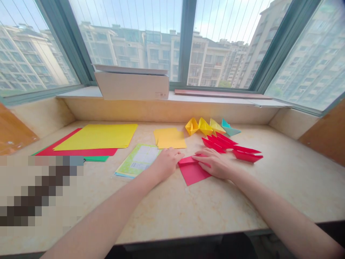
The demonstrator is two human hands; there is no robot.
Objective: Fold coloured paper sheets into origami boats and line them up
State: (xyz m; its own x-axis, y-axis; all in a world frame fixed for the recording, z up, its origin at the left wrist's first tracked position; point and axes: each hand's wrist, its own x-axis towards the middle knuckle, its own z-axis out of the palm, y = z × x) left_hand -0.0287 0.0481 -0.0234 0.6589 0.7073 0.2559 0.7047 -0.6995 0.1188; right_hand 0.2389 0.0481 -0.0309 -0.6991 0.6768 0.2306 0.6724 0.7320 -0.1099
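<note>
A red square of origami paper (192,174) lies on the counter between my hands, its far edge folded over in a narrow strip. My left hand (167,162) is closed at the left end of that strip, fingers curled on the corner; the exact grip is partly hidden. My right hand (215,163) lies over the right part of the paper, fingers stretched along the fold. Just beyond it stand several red folded paper boats (246,154). Behind those is a row of yellow paper boats (205,126) and a teal one (229,128).
Orange-yellow paper squares (171,138) lie beyond my left hand, beside a green-and-white paper packet (140,160). Large yellow sheets (99,136) rest on red and green ones at left. A white box (132,84) stands on the window ledge. The lower left is pixelated.
</note>
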